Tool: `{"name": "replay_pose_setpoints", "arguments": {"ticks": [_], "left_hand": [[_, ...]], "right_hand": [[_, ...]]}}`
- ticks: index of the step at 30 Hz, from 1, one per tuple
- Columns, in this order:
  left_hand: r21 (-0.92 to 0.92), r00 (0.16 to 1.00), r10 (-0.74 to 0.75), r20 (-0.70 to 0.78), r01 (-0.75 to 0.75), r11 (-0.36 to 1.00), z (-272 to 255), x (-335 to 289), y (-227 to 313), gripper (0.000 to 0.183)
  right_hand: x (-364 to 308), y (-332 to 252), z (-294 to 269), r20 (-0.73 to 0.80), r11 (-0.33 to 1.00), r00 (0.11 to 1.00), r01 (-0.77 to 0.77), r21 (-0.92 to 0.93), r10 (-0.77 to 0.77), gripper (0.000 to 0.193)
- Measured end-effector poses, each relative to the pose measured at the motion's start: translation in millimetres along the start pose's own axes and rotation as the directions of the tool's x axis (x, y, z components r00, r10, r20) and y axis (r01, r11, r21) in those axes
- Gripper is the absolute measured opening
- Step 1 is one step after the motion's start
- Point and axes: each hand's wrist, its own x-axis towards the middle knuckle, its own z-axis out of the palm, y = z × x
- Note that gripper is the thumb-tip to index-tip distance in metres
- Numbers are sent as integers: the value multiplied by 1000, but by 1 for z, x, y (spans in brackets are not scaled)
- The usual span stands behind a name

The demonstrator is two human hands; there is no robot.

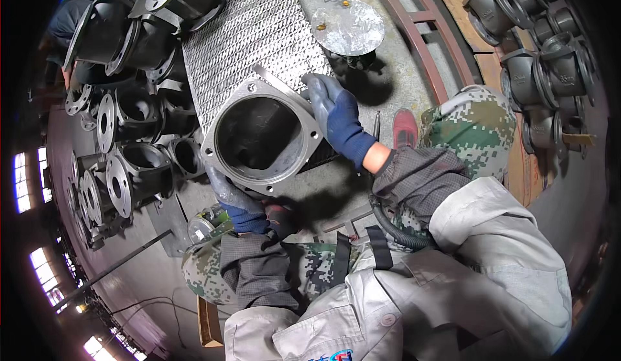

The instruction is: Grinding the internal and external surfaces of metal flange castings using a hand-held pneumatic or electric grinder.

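A dark grey cast-iron valve body (255, 177) with a squarish flange and a wide round bore is between my hands, flange upward, at the near end of a ridged metal bench top (249, 21). Bolt holes pierce the flange's corners. Gloved in blue with a grey coating, my right hand (336, 115) grips the flange's right side, fingers pointing away from me. My left hand (236, 199), gloved alike, holds the casting at its near left; its fingertips are partly hidden by the metal. Whether the casting rests on the bench or is lifted cannot be told.
Similar flanged castings (139, 115) are stacked on the left, and more (527, 76) at the right. A round metal-topped stool (349, 26) stands beyond the bench, near a red-brown steel frame (424, 21). A black hose (394, 228) runs by my lap. Another person's hand (66, 76) shows far left.
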Motion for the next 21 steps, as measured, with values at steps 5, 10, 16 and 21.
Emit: {"name": "replay_pose_setpoints", "arguments": {"ticks": [5,10,16,21], "left_hand": [[128,994,6,-107,8,992,5,9,3,52],[70,990,-28,-141,38,997,2,33,7,53],[-59,981,-186,56,189,980,-6,62,22,58],[-70,971,-115,208,132,989,-17,80,16,55]], "right_hand": [[27,-24,2,43,952,997,79,-296,-69,26],[44,-15,-13,0,986,987,159,47,-159,24],[-32,-70,-50,135,905,935,353,-239,-329,19],[-33,-80,-32,292,697,825,565,-442,-483,21]]}}
